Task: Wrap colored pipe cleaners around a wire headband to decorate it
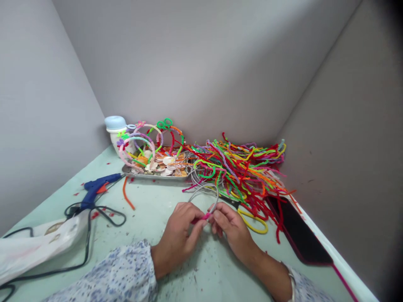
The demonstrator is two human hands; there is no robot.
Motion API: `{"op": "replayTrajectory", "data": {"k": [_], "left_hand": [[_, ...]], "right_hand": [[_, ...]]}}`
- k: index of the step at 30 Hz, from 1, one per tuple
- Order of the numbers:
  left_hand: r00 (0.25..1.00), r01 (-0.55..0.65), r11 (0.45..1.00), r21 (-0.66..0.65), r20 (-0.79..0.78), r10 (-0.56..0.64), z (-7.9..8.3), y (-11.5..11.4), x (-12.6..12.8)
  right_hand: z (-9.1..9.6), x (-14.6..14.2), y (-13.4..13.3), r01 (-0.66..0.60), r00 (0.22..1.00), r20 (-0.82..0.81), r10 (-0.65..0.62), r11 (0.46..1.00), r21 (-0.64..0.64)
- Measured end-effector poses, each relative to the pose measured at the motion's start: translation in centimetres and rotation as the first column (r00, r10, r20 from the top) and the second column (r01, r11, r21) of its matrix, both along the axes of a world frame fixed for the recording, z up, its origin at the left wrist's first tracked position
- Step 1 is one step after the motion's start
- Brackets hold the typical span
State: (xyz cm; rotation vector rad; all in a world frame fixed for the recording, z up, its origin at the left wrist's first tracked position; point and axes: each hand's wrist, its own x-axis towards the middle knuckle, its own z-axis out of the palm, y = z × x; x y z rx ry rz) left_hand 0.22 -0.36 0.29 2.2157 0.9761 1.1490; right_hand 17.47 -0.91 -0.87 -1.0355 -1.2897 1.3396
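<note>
Near the middle of the table, my left hand pinches a short bright pink pipe cleaner against one end of a thin grey headband. My right hand grips the same headband just to the right of the pink part, fingers closed. The band's loop rises above my fingertips and leans toward the back. Pink fuzz sits around the band where both hands meet; how far it is wound is partly hidden by my fingers.
Colourful pipe cleaners heap behind my right hand, near yellow-handled scissors and a phone. A metal tray holds round pieces and decorated headbands. A white bottle, blue glue gun, cord and plastic bag lie left.
</note>
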Motion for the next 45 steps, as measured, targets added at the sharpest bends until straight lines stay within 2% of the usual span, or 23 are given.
{"op": "replayTrajectory", "data": {"k": [3,5,7,9,12,16,19,21,22,24,26,27,28,30,32,37,45], "left_hand": [[0.989,-0.062,0.996,-0.057,0.133,0.070,0.4,-0.1,-0.3],[0.966,-0.061,0.984,-0.169,0.238,0.101,0.8,0.1,-0.5],[0.928,-0.008,0.947,-0.320,0.351,0.126,1.2,0.6,-0.6],[0.872,0.100,0.887,-0.450,0.469,0.140,1.6,1.2,-0.6],[0.725,0.327,0.770,-0.548,0.668,0.167,1.9,2.1,-0.3],[0.538,0.564,0.604,-0.563,0.806,0.247,1.8,2.7,-0.1],[0.493,0.619,0.556,-0.555,0.826,0.275,1.9,2.8,-0.2],[0.531,0.581,0.588,-0.562,0.810,0.249,2.0,2.7,-0.4],[0.578,0.526,0.632,-0.568,0.785,0.224,2.0,2.6,-0.5],[0.724,0.336,0.762,-0.553,0.669,0.166,1.9,2.2,-0.7],[0.883,0.110,0.895,-0.433,0.456,0.112,1.6,1.7,-0.8],[0.936,0.028,0.945,-0.327,0.340,0.090,1.5,1.5,-0.8],[0.974,-0.001,0.974,-0.225,0.219,0.052,1.3,1.3,-0.7],[0.999,0.013,0.996,-0.088,0.030,-0.010,0.9,1.1,-0.6],[0.996,0.026,0.999,-0.044,-0.079,-0.029,0.6,1.0,-0.6],[0.991,0.007,0.999,-0.035,-0.136,-0.012,0.3,1.2,-0.6],[0.978,0.046,0.999,0.005,-0.203,-0.044,0.0,0.9,-0.5]], "right_hand": [[0.0,-0.1,0.0,0.013,1.000,-0.024,-0.014,1.000,-0.016],[-0.2,-0.2,0.0,0.029,0.999,-0.016,-0.029,1.000,-0.012],[-0.4,-0.2,0.2,0.086,0.996,-0.024,-0.086,0.996,0.003],[-0.6,-0.2,0.5,0.168,0.985,-0.042,-0.168,0.986,0.000],[-0.6,-0.1,0.8,0.226,0.972,-0.062,-0.228,0.973,-0.038],[-0.4,-0.1,0.9,0.238,0.969,-0.053,-0.242,0.969,-0.063],[-0.4,-0.1,0.9,0.264,0.963,-0.032,-0.267,0.962,-0.064],[-0.6,0.0,0.9,0.275,0.960,-0.024,-0.278,0.959,-0.069],[-0.7,0.0,1.0,0.276,0.960,-0.024,-0.278,0.959,-0.069],[-0.8,0.1,1.0,0.271,0.961,-0.037,-0.273,0.961,-0.063],[-0.9,0.2,1.0,0.256,0.963,-0.069,-0.260,0.965,-0.050],[-0.9,0.2,1.0,0.246,0.964,-0.089,-0.249,0.968,-0.045],[-0.9,0.3,1.0,0.231,0.966,-0.106,-0.234,0.972,-0.042],[-0.9,0.3,0.9,0.186,0.974,-0.122,-0.189,0.982,-0.036],[-0.8,0.3,0.8,0.132,0.986,-0.100,-0.134,0.991,-0.034],[-0.2,0.2,0.5,0.030,0.999,0.032,-0.029,0.999,-0.031],[-0.1,0.2,0.3,-0.031,0.986,0.161,0.035,0.999,-0.028]]}}
